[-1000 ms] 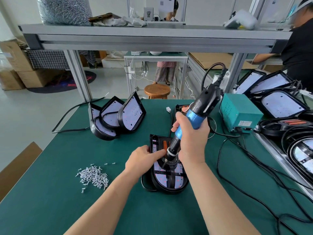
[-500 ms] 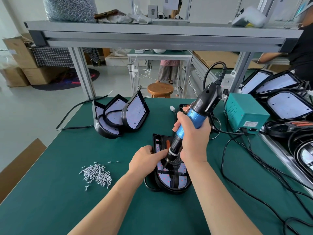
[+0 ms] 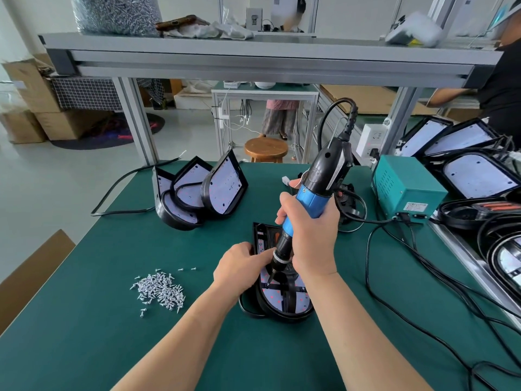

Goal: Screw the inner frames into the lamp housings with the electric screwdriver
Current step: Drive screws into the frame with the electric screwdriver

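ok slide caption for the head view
Right hand holds the screwdriver bit-down on a lamp housing; left hand rests on it.

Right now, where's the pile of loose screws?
In the head view, the screw pile lies on the green mat, left of the left hand and the lamp housing.
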{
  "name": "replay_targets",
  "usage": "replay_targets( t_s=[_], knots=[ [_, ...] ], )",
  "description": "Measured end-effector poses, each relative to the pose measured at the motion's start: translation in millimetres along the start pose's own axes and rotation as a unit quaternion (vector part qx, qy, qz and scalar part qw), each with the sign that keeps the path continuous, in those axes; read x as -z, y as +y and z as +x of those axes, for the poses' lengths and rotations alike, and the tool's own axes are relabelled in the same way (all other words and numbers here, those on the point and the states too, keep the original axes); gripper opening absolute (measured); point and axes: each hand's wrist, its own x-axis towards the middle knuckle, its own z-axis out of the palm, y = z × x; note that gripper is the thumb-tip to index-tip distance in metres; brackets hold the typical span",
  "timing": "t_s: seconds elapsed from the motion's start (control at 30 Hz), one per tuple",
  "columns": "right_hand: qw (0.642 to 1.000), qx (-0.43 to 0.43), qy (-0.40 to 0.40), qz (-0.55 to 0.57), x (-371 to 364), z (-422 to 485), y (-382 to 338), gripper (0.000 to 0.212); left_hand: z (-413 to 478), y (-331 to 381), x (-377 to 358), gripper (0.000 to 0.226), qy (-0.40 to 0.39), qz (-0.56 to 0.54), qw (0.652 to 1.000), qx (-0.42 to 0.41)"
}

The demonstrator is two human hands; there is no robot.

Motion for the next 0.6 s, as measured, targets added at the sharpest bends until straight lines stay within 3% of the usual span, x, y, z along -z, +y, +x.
replay_targets(
  t_s=[0.47, 0.6],
  knots=[
    [1.0, 0.005, -0.031, 0.0, 2.1, 0.0, 4.6, 0.015, 2.2, -1.9, -6.2, 0.045, 0.032, 0.004, 0.999, -0.002],
    [0.995, 0.0, -0.103, 0.017, 7.6, -1.3, 2.6, 0.014, 1.4, -1.3, -6.1, 0.044, 0.035, 0.014, 0.999, 0.004]
  ],
)
